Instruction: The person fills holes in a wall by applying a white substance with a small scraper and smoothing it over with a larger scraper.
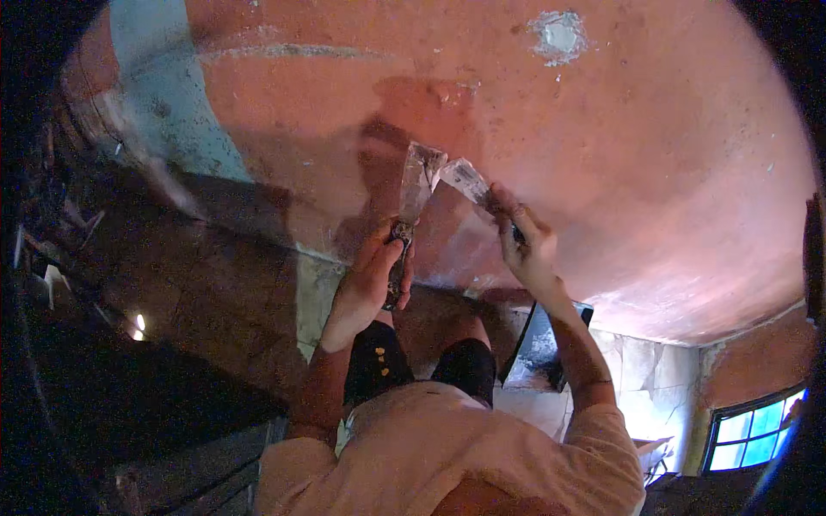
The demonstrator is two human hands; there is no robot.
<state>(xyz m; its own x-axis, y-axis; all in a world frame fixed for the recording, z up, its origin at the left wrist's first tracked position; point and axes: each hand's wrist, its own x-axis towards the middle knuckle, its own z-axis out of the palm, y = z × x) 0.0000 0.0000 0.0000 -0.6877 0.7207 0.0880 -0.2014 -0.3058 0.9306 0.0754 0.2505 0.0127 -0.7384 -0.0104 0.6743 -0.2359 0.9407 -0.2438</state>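
My left hand (372, 277) is wrapped round the dark, stained handle of a wide putty knife (419, 182), its blade pointing up and away from me. In my right hand (532, 243) is a narrower putty knife (467, 181), tilted to the left. The two blades meet or nearly meet near their ends; whether they touch I cannot tell. Whitish residue coats both blades. Both tools are in front of a reddish-orange wall (628, 155), where shadows of my arms and the tools fall.
A white filler patch (558, 37) marks the upper wall, and a pale blue-green strip (172, 95) runs down its left. Below my right forearm stands a dark tray-like object (540, 348) with whitish smears. A window (757, 434) glows at lower right. Dark clutter (64, 228) lines the left edge.
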